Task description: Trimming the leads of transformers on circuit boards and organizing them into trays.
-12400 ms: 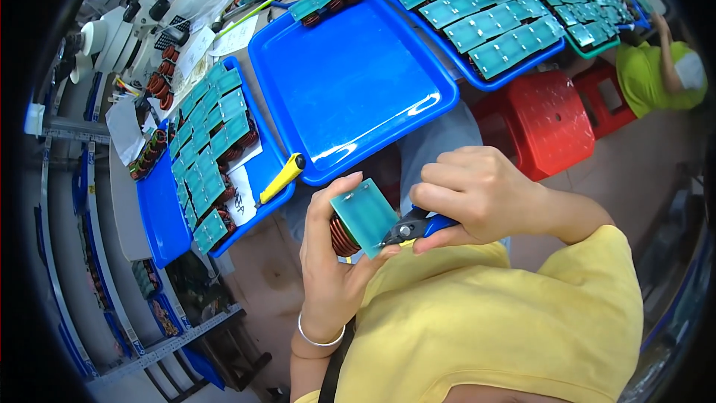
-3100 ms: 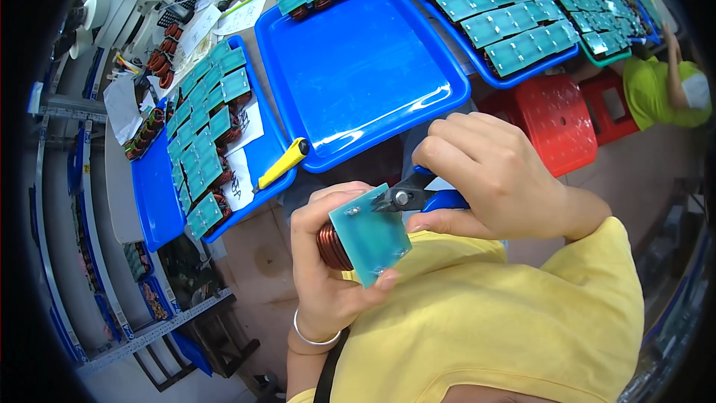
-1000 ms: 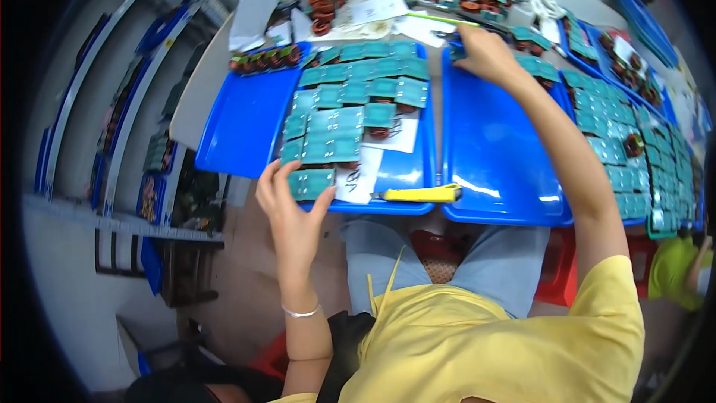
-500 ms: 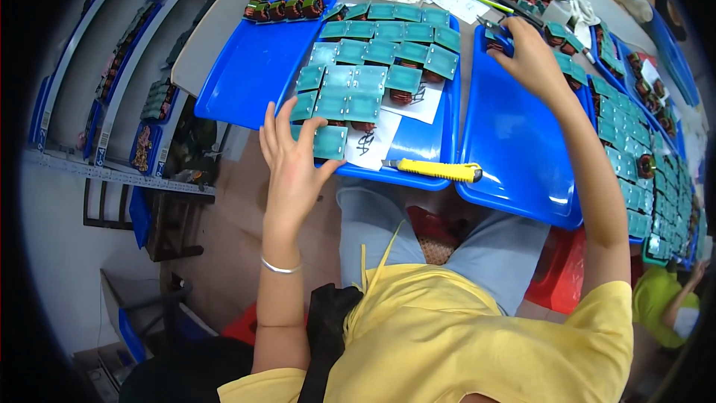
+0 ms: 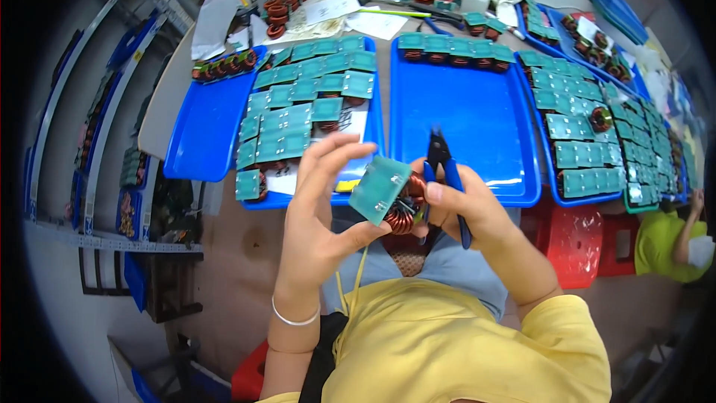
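Note:
In front of my chest I hold a green circuit board with copper-wound coil (image 5: 381, 188), tilted, its flat green face toward my left. My left hand (image 5: 313, 216) pinches the board's edges between fingers and thumb. My right hand (image 5: 477, 209) is closed round blue-handled side cutters (image 5: 451, 175), whose dark jaws point up and away from me. The right fingertips are close to the coil; whether they touch it I cannot tell. Behind my left hand lies a yellow utility knife (image 5: 347, 186), mostly hidden, on the blue tray (image 5: 378, 116) of similar boards.
Another blue tray (image 5: 462, 119) has one row of coil boards along its far edge. A left blue tray (image 5: 198, 134) carries a row of coils. More filled trays (image 5: 589, 157) stand at the right. Papers (image 5: 332, 7), loose coils and another blue-handled tool (image 5: 436, 26) lie at the back.
My left hand has lifted a board from the tray's near edge. My right hand has come back from the far end of the right tray with the side cutters. The view has shifted.

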A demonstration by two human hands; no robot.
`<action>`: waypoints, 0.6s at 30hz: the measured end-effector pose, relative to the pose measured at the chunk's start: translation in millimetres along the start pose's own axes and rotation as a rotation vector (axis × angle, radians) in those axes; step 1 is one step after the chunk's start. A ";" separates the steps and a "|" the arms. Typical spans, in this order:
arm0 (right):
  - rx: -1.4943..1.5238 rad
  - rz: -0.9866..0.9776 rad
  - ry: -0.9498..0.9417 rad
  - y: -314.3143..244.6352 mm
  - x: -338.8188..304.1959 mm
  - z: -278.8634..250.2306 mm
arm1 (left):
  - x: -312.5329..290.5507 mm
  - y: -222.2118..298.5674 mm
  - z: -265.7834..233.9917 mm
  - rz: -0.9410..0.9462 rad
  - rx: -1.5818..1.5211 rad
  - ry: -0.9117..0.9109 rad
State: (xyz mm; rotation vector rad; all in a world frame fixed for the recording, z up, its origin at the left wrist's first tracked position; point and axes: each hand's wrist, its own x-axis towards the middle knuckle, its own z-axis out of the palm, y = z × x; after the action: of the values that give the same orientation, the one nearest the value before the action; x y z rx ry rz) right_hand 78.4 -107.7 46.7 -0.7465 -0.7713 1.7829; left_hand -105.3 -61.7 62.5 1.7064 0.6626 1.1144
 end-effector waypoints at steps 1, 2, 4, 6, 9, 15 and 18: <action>0.036 -0.043 0.014 2.1 -9.3 -1.4 | -3.7 2.7 10.6 0.004 -0.014 -0.011; 0.071 -0.087 0.029 3.6 -18.0 -2.7 | -7.7 6.5 20.3 -0.082 -0.170 0.017; 0.128 -0.116 0.078 5.2 -30.7 -0.2 | -12.0 6.5 32.7 -0.179 -0.336 0.031; 0.173 -0.208 0.152 7.6 -38.0 -0.3 | -14.3 3.0 41.8 -0.226 -0.399 -0.025; 0.236 -0.211 0.204 13.6 -50.1 0.4 | -18.2 5.5 51.2 -0.264 -0.433 -0.023; 0.259 -0.256 0.187 19.0 -61.5 -6.1 | -22.3 9.7 64.6 -0.303 -0.508 -0.009; 0.265 -0.312 0.168 19.5 -62.3 -6.1 | -27.0 9.0 67.1 -0.260 -0.528 0.032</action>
State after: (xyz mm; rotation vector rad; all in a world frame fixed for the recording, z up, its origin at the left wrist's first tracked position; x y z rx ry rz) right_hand 90.8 -171.2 36.1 -0.5572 -0.4961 1.4825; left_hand -57.3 -115.6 52.2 1.1217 0.5316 1.0205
